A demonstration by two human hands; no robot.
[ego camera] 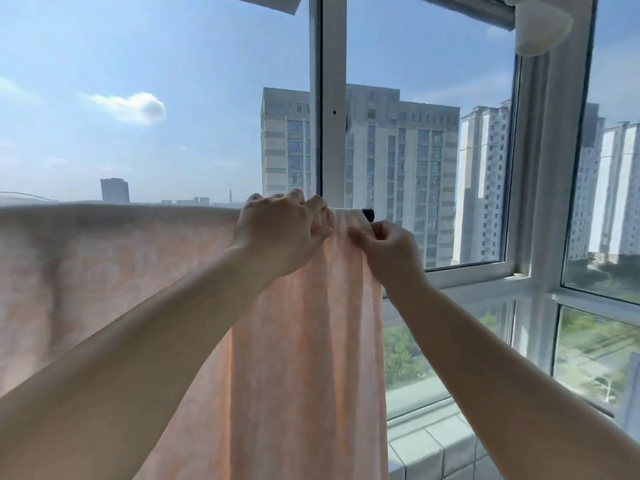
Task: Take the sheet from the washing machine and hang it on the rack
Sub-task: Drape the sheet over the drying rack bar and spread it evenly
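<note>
Nearest the camera, two bare forearms are raised up and forward toward the rail. The left hand (pixel 282 230) is curled over the top of the rack bar (pixel 360 213), its fingers closed on the bunched fabric there; the right hand (pixel 384 252) is held just beside it, slightly lower, and a fold of the peach sheet (pixel 304 341) is pinched between its fingertips. The sheet is already draped over the bar, which runs left to right at about eye height. Leftward it is spread flat along the rail; under the hands it is gathered into pleats close to the bar's black end cap (pixel 369 215). The bunched part lies directly at both hands, so spreading is judged to call for a pull along the bar's long axis toward the right end, where the right hand is nearer. Beyond, window frames (pixel 332 98) and tower blocks (pixel 398 150) are seen.
</note>
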